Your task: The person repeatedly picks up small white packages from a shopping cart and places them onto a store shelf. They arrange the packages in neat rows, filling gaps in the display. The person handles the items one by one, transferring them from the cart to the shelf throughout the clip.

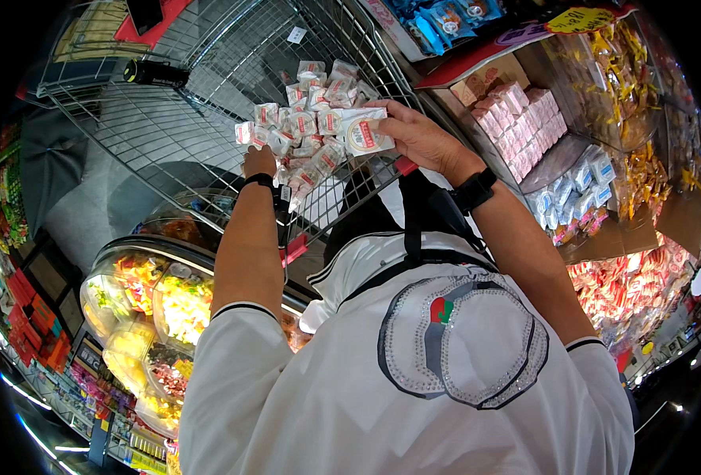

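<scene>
A pile of small white wrapped packets [312,113] with red labels lies inside a wire shopping cart [148,148] in front of me. My right hand [418,133] pinches one flat white packet [365,132] at the pile's right side, thumb on its face. That packet bears red writing in a round print. At the left edge of the pile, my left hand [259,160] touches a small packet [260,138]. Its fingertips are partly hidden, so a grip there is unclear. Both wrists wear black straps.
A dark bottle-shaped object [155,73] and a phone [144,15] are at the cart's far left. Right of it, display boxes hold pink packets [519,122] and blue-white packets [576,187]. Clear candy bins [148,297] stand at my left. Blue packs [448,21] are at upper right.
</scene>
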{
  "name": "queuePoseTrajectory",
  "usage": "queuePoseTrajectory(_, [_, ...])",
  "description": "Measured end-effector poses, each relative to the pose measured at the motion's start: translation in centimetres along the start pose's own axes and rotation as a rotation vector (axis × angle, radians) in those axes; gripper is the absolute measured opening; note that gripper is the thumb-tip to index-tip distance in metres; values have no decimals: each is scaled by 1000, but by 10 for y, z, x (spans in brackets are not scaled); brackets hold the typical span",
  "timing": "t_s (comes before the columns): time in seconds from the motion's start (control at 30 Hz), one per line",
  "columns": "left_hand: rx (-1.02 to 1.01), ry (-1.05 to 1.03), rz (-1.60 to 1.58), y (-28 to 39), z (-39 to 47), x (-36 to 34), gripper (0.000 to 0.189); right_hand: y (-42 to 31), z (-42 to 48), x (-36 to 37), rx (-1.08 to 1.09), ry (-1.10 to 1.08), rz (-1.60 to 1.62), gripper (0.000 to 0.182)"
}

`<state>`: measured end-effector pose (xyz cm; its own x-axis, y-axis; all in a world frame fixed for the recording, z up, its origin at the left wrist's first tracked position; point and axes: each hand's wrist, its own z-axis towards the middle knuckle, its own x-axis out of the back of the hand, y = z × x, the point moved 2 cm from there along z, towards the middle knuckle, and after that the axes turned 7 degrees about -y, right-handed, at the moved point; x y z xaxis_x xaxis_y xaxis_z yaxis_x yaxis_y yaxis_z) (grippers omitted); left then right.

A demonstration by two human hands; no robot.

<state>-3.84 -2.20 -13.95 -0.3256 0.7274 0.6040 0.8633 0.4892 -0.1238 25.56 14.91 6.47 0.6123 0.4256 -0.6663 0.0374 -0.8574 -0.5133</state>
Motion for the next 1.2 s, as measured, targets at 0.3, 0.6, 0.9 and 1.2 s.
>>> queuePoseTrajectory(0.3, [-121, 1, 114, -4, 3, -4, 21, 3, 3, 3, -12, 2, -1, 46])
queuePoseTrajectory(0.6, [-162, 123, -27, 5, -5, 55, 24, 2, 2, 1, -28, 7, -46, 48])
queuePoseTrajectory(0.9, [-512, -193, -1389, 32, -130, 164, 44, 2, 0, 4, -7, -22, -51, 51])
queuePoseTrajectory(1.2, [-656, -213, -1630, 41, -166, 171, 47, 1, -3, 2, 23, -52, -51, 51])
